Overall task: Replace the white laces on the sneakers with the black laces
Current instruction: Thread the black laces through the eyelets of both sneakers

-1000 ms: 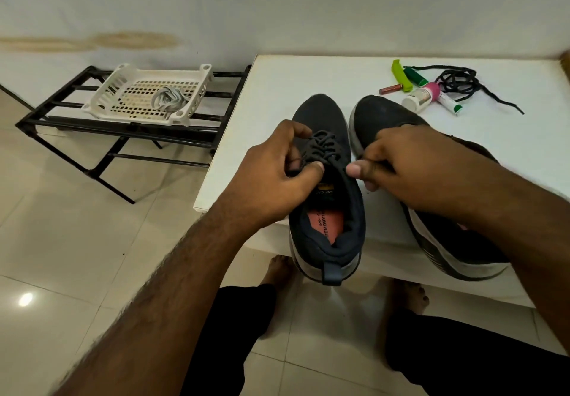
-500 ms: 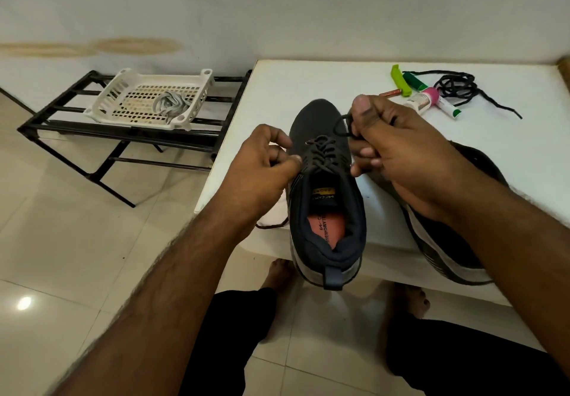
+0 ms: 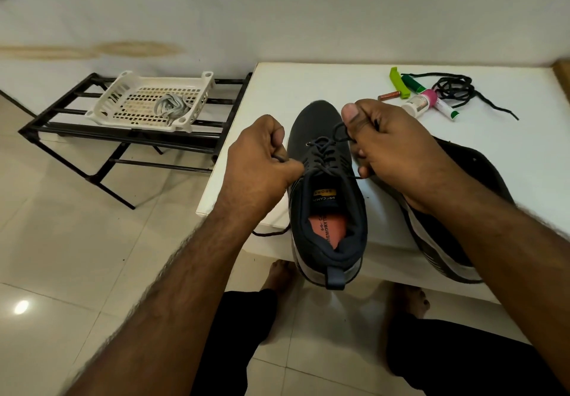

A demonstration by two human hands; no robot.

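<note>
A: Item one, the near sneaker (image 3: 327, 198)?
B: Stood on the white table (image 3: 308, 87), heel overhanging the near edge, toe toward the wall. Long axis ran near to far, almost straight away from the person. Black lace (image 3: 322, 156) already crossed through the eyelets.

A: Change since a second ago?
B: Both hands then sat low and close over the eyelets. By this entry they had drawn apart, and the right hand had risen toward the toe. Judged: the lace ends were being pulled taut, so this shoe's lacing looked close to finished, with tying likely next.

A: Left hand (image 3: 262, 161)?
B: Fingers curled, pinching one lace end beside the shoe's left flank; the tail of that end hung below the table edge.

A: Right hand (image 3: 385, 145)?
B: Fingers curled round the other end, a small loop showing under the thumb, above the forefoot.

A: Item two?
B: Second sneaker (image 3: 462, 210), just right of the first, largely hidden by the right forearm; its lacing could not be told.

A: Spares?
B: A loose black lace (image 3: 456, 88) at the table's far right, beside small tubes (image 3: 419, 102). Pale laces (image 3: 171, 107) lay in a white basket (image 3: 123, 87) on the black rack (image 3: 61, 130), well apart to the left.
</note>
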